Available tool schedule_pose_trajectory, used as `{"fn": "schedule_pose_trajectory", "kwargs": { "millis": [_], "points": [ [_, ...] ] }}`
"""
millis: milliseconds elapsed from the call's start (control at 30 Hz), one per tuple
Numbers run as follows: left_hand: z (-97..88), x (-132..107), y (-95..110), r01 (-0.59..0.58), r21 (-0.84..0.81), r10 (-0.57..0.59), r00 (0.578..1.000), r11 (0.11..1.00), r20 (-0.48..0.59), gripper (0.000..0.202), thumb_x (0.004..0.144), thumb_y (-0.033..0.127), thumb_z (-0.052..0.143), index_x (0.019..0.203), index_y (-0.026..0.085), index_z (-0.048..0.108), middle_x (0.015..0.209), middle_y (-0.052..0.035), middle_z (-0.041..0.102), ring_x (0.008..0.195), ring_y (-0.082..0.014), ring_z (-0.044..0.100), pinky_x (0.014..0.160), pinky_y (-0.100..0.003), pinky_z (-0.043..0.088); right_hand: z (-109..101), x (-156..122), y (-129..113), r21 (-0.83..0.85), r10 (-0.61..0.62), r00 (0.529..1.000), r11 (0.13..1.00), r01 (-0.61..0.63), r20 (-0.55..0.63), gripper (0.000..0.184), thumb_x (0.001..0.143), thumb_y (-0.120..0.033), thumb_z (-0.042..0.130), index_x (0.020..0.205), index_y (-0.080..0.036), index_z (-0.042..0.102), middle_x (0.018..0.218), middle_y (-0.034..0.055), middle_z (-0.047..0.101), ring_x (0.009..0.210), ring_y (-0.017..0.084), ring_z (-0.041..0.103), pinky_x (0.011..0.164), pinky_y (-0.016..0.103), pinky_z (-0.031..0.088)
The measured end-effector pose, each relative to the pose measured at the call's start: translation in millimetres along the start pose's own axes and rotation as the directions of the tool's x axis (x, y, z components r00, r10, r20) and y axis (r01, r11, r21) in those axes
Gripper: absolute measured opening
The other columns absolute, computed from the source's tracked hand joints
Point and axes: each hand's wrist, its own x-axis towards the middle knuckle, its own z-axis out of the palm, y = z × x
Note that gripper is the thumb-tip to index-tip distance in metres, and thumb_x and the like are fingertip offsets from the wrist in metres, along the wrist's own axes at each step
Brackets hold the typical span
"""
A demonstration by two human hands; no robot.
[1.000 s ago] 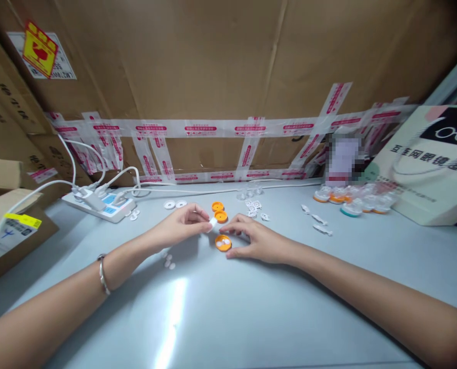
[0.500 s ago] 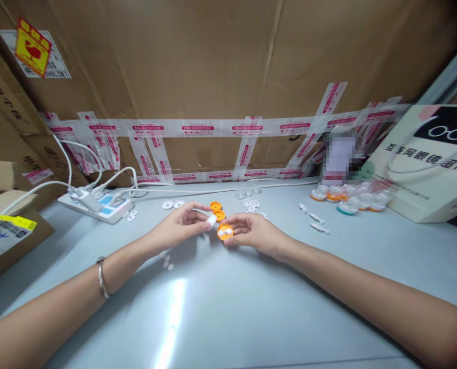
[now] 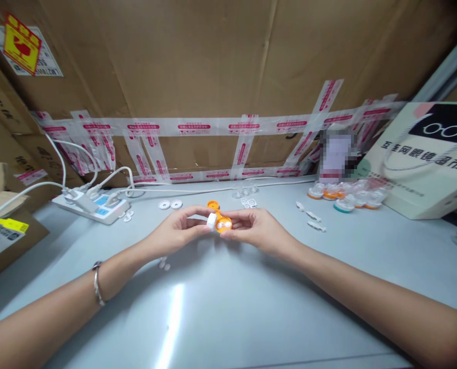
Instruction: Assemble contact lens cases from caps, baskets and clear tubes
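Note:
My left hand (image 3: 187,224) pinches a small round white cap-like piece (image 3: 212,221) between thumb and fingers. Right beside it, my right hand (image 3: 251,225) grips the rim of a round orange case (image 3: 223,224) whose inside faces me. Two small white discs sit within that case. The white piece is at the case's left edge; whether they touch I cannot tell. Just behind, another orange round part (image 3: 213,205) lies on the table, and a further one is mostly hidden by the held case.
White rings (image 3: 170,204) and clear round parts (image 3: 245,191) lie at the back. A power strip (image 3: 93,205) with cables stands left. White slim pieces (image 3: 313,217), orange-and-clear cases (image 3: 330,192) and a paper bag (image 3: 424,159) are right. Small white discs (image 3: 164,264) lie below my left wrist.
My hands have come closer together. The white piece has turned more upright and now meets the left side of the orange case in view. The camera view has shifted slightly.

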Motion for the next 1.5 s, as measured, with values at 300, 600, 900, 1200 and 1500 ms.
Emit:
{"fn": "schedule_pose_trajectory", "kwargs": {
  "millis": [300, 600, 900, 1200, 1500],
  "points": [
    [-0.4, -1, 4, -0.013, 0.060, 0.019, 0.996, 0.998, -0.090, 0.031, 0.079, 0.028, 0.059, 0.107, 0.015, 0.055, 0.113, -0.0097, 0.063, 0.099, -0.0209, 0.061, 0.088, -0.036, 0.045, 2, 1, 2, 0.027, -0.038, 0.998, 0.999, 0.040, -0.056, 0.039, 0.065, -0.024, 0.070, 0.104, -0.017, 0.066, 0.093, 0.0075, 0.072, 0.081, 0.017, 0.067, 0.079, 0.031, 0.051],
    [5.2, -1, 7, -0.101, 0.183, 0.120, 0.988, 0.978, -0.096, 0.026, 0.078, 0.025, 0.060, 0.103, 0.016, 0.061, 0.107, -0.0081, 0.066, 0.097, -0.0205, 0.061, 0.088, -0.036, 0.046, 2, 0, 0, -0.023, -0.057, 0.998, 0.998, 0.056, -0.041, 0.036, 0.063, -0.025, 0.071, 0.098, -0.016, 0.068, 0.085, 0.0060, 0.072, 0.075, 0.017, 0.066, 0.074, 0.031, 0.051],
    [6.6, -2, 9, -0.099, 0.183, 0.117, 0.989, 0.978, -0.092, 0.027, 0.078, 0.022, 0.060, 0.105, 0.015, 0.062, 0.108, -0.0085, 0.066, 0.098, -0.0205, 0.061, 0.089, -0.035, 0.046, 6, -3, -6, -0.058, -0.072, 0.994, 0.996, 0.067, -0.087, 0.038, 0.063, -0.028, 0.071, 0.098, -0.015, 0.068, 0.082, 0.0062, 0.071, 0.072, 0.016, 0.065, 0.072, 0.032, 0.050],
    [7.3, -3, 11, -0.088, 0.225, 0.112, 0.989, 0.970, -0.099, 0.027, 0.077, 0.021, 0.061, 0.103, 0.016, 0.063, 0.105, -0.0075, 0.067, 0.097, -0.0215, 0.062, 0.089, -0.037, 0.046, 8, -4, -3, -0.012, -0.085, 0.993, 0.996, 0.084, -0.078, 0.038, 0.062, -0.029, 0.072, 0.098, -0.017, 0.069, 0.086, 0.0057, 0.072, 0.077, 0.019, 0.066, 0.076, 0.035, 0.051],
    [10.8, -4, 13, -0.094, 0.357, 0.153, 0.978, 0.929, -0.140, 0.025, 0.075, 0.020, 0.061, 0.099, 0.017, 0.065, 0.101, -0.0070, 0.068, 0.095, -0.0212, 0.062, 0.088, -0.036, 0.046, 9, -5, -1, -0.026, -0.102, 0.993, 0.995, 0.101, -0.057, 0.035, 0.064, -0.030, 0.071, 0.097, -0.020, 0.070, 0.085, 0.0039, 0.072, 0.078, 0.019, 0.066, 0.077, 0.034, 0.051]
  ]
}}
